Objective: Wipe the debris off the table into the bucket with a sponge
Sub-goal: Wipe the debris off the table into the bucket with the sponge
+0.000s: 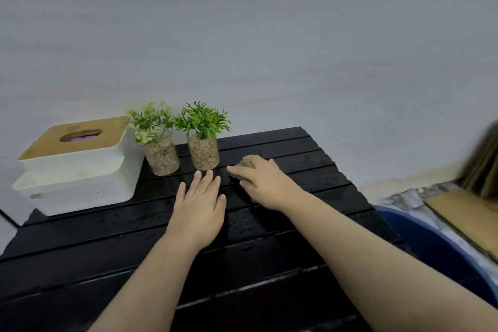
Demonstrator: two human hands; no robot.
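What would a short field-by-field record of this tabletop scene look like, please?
surface: black slatted table
holding: right hand grips the sponge on the table, towards its far edge
resting: left hand lies flat on the table, fingers straight, beside the right hand
target: blue bucket, lower, by the table's right edge, partly in view
other items: tissue box, left plant, right plant, at the far left
debris: too small to tell

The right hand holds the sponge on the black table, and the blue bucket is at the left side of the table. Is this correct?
Not quite. The head view shows the blue bucket at the right side of the table, not the left. The right hand does hold the sponge on the table.
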